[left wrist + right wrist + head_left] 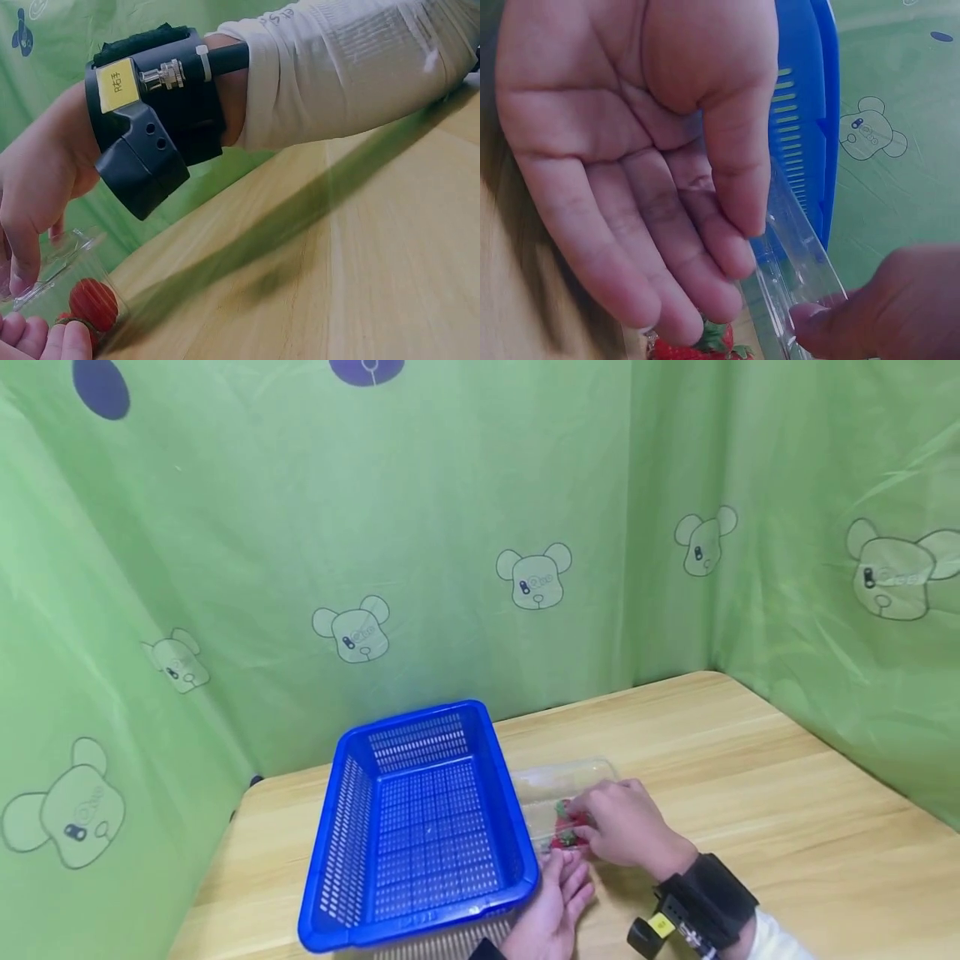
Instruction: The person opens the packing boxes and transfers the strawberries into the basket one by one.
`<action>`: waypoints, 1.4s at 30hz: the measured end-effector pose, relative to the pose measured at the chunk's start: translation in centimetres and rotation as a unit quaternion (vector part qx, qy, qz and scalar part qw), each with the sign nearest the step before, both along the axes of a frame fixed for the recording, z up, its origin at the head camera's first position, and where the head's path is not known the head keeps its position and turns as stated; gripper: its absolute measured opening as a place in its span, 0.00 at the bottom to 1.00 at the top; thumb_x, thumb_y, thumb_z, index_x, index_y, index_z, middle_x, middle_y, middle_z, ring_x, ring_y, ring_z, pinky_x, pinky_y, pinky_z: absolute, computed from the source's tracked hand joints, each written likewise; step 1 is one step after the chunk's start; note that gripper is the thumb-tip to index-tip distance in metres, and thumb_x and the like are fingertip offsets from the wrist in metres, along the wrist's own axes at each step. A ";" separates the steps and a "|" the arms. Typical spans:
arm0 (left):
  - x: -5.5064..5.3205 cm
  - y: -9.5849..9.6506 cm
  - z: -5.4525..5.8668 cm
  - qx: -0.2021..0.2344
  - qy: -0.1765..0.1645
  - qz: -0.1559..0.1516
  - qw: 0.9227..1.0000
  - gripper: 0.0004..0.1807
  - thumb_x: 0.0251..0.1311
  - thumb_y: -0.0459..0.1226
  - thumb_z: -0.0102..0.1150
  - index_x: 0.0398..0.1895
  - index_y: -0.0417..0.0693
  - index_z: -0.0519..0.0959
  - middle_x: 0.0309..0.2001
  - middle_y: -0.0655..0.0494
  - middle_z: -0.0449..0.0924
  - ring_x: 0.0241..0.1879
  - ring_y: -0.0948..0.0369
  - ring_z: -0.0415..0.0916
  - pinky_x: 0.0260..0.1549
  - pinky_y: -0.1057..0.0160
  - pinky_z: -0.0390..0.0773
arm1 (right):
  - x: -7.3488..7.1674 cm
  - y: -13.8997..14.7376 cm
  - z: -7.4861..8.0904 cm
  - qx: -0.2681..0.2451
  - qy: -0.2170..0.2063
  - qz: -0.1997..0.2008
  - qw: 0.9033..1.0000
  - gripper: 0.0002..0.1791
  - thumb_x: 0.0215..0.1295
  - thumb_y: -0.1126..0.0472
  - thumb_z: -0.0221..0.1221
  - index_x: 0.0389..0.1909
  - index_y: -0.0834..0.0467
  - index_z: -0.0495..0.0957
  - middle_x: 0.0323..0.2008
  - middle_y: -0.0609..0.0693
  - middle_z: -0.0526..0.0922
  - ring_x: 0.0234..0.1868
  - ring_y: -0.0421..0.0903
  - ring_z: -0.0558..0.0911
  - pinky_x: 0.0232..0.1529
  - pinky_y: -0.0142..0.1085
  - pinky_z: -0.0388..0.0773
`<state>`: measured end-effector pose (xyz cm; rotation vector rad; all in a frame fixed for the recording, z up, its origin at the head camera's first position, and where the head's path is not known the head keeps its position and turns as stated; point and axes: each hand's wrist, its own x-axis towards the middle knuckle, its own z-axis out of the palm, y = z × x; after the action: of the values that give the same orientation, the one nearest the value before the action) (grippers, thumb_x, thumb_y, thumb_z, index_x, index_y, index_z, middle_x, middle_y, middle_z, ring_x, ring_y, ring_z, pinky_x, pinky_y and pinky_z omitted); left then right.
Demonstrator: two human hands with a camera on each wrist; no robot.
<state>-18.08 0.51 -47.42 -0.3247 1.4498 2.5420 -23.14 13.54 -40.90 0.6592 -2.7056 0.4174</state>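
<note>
A clear plastic clamshell box [536, 814] lies beside the basket, its lid [570, 777] folded back. Several red strawberries [564, 840] with green leaves are inside; one strawberry [94, 304] shows through the near wall. My right hand [626, 827] reaches down into the box from the right, fingertips right at the strawberries. In the right wrist view its fingers [671, 247] point downward, thumb close to the index finger, with no fruit visible between them. My left hand [551, 910] supports the box's near side, with its thumb [814, 322] over the plastic rim.
A blue slatted basket [431, 827] stands left of the box, over a second, pale basket [442, 943]. Both rest on a wood-grain table [720, 743]. Green curtains [450, 510] with bear faces enclose the back and sides.
</note>
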 end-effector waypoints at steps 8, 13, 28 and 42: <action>0.0 0.8 -0.3 -0.010 -0.001 0.005 1.000 0.16 0.70 0.39 0.45 0.46 0.32 0.72 0.49 0.44 0.80 0.54 0.48 0.75 0.49 0.53 0.76 | -0.5 0.7 -0.4 -0.014 0.022 0.019 0.999 0.10 0.43 0.65 0.72 0.28 0.50 0.87 0.25 0.43 0.85 0.21 0.37 0.74 0.27 0.38 0.71; 0.2 1.6 0.0 -0.010 -0.016 0.017 1.000 0.13 0.67 0.36 0.47 0.46 0.34 0.70 0.45 0.47 0.81 0.48 0.51 0.78 0.47 0.51 0.77 | -0.5 1.3 -0.2 -0.042 -0.013 0.012 0.999 0.14 0.41 0.73 0.68 0.24 0.49 0.86 0.24 0.40 0.83 0.23 0.38 0.76 0.23 0.35 0.70; 0.0 1.8 0.2 -0.013 -0.024 0.008 1.000 0.13 0.62 0.34 0.46 0.48 0.36 0.69 0.37 0.50 0.82 0.37 0.59 0.77 0.41 0.57 0.79 | -0.6 2.2 1.4 -0.097 -0.057 -0.008 0.994 0.11 0.48 0.70 0.69 0.25 0.48 0.86 0.25 0.41 0.83 0.23 0.36 0.74 0.21 0.35 0.68; 0.0 2.0 0.5 -0.028 -0.029 0.003 0.999 0.09 0.65 0.34 0.46 0.43 0.40 0.72 0.38 0.49 0.82 0.40 0.55 0.78 0.41 0.55 0.79 | -1.5 2.7 2.8 -0.115 0.134 0.005 0.984 0.15 0.47 0.70 0.71 0.38 0.57 0.86 0.35 0.52 0.87 0.38 0.54 0.84 0.47 0.52 0.75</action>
<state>-18.11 2.53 -46.90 -0.4076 1.5024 2.4782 -24.64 16.21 -38.14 0.6154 -2.3571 0.5874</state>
